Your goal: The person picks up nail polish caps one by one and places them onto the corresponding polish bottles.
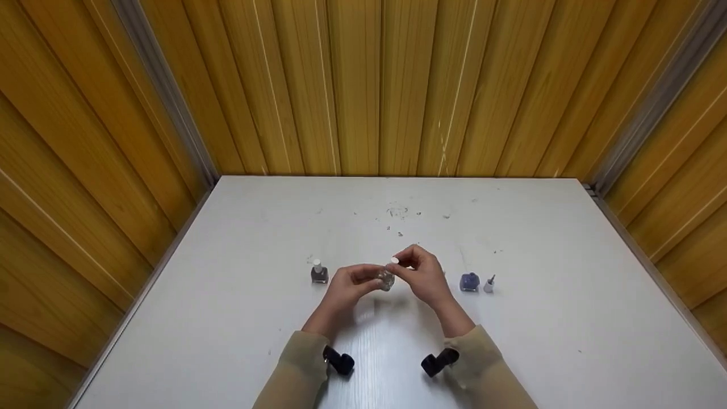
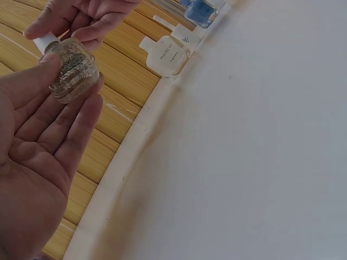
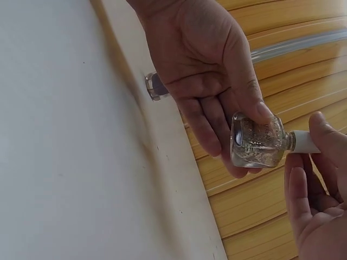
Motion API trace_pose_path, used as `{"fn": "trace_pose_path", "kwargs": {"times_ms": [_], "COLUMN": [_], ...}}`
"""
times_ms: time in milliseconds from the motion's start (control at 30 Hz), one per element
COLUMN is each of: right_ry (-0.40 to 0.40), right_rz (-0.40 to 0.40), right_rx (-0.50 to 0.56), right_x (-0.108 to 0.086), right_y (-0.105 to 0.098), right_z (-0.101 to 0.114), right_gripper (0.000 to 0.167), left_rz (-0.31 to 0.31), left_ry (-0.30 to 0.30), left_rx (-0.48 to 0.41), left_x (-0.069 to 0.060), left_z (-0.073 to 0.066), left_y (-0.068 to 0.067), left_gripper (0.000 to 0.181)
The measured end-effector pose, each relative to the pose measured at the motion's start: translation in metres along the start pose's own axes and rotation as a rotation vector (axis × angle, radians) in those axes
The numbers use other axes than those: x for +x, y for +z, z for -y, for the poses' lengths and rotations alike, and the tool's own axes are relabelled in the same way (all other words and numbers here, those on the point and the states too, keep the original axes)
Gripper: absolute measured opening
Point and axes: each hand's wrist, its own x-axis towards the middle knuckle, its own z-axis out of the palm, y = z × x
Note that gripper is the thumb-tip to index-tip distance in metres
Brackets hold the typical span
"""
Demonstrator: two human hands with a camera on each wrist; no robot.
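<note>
Low over the table, my left hand [image 1: 347, 288] holds a small glass nail polish bottle [image 3: 257, 140] between thumb and fingers. The bottle is clear with glittery flecks inside, tilted in the right wrist view. My right hand [image 1: 423, 278] pinches its white cap [image 3: 304, 142] between thumb and fingers. The cap sits at the bottle's neck; I cannot tell whether it is screwed tight. In the left wrist view, the left palm [image 2: 32, 157] faces up under the bottle, and the right fingers come from above.
A dark nail polish bottle [image 1: 319, 275] with white cap stands left of the hands. To their right are an uncapped blue bottle [image 1: 469, 282] and a white brush cap [image 1: 489, 285], brush up. A whitish bottle [image 2: 165, 56] stands nearby with another brush cap [image 2: 185, 36]. Wood-look walls [image 1: 352, 85] border the white table [image 1: 255, 227].
</note>
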Motion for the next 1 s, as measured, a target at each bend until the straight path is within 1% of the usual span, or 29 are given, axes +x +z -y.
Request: {"fn": "trace_pose_path", "kwargs": {"times_ms": [67, 133, 233, 333, 367, 400, 467, 633, 700, 767, 867, 933, 1000], "right_ry": [0.009, -0.002, -0.038, -0.065, -0.066, -0.068, -0.065, -0.041, -0.024, -0.018, -0.028, -0.053, -0.071], "right_rz": [0.005, 0.023, 0.08, 0.144, 0.155, 0.157, 0.137, 0.032, 0.001, -0.009, 0.021, 0.071, 0.118], "right_rx": [0.0, 0.011, 0.045, 0.078, 0.083, 0.082, 0.086, 0.069, 0.051, 0.039, 0.049, 0.07, 0.083], "right_x": [0.0, -0.0001, -0.0002, 0.0, 0.0, 0.0, -0.0001, -0.0005, -0.0002, 0.0, -0.0001, -0.0003, -0.0005], "right_y": [-0.0002, -0.0012, -0.003, -0.0042, -0.0043, -0.0044, -0.0041, -0.0014, 0.0, 0.0008, 0.0002, -0.0017, -0.0033], "right_z": [0.0006, 0.0015, 0.0025, 0.0023, 0.0023, 0.0024, 0.0023, 0.0023, 0.0017, 0.0013, 0.0016, 0.0023, 0.0028], "right_gripper": [0.024, 0.029, 0.036, 0.036, 0.034, 0.033, 0.029, 0.019, 0.019, 0.024, 0.033, 0.04, 0.041], "left_rz": [-0.012, -0.033, -0.058, -0.067, -0.067, -0.069, -0.069, -0.055, -0.043, -0.028, -0.034, -0.046, -0.063], "left_ry": [-0.019, -0.039, -0.056, -0.057, -0.057, -0.057, -0.053, -0.036, -0.026, -0.012, -0.019, -0.028, -0.041], "left_rx": [-0.019, -0.034, -0.045, -0.046, -0.047, -0.048, -0.045, -0.044, -0.051, -0.058, -0.052, -0.047, -0.044], "left_x": [-0.0003, -0.0003, 0.0002, 0.001, 0.0012, 0.0014, 0.0015, 0.0008, 0.0006, 0.0003, 0.0002, 0.0003, 0.0005], "left_z": [0.0004, 0.0013, 0.0017, 0.002, 0.0019, 0.0018, 0.0016, 0.0009, 0.0009, 0.0005, -0.0003, -0.0002, -0.0001], "left_y": [0.0003, 0.0002, 0.0, 0.0004, 0.0006, 0.0008, 0.0014, 0.003, 0.0033, 0.0034, 0.0026, 0.0022, 0.0022], "left_gripper": [0.032, 0.033, 0.033, 0.034, 0.034, 0.034, 0.034, 0.033, 0.032, 0.032, 0.033, 0.033, 0.033]}}
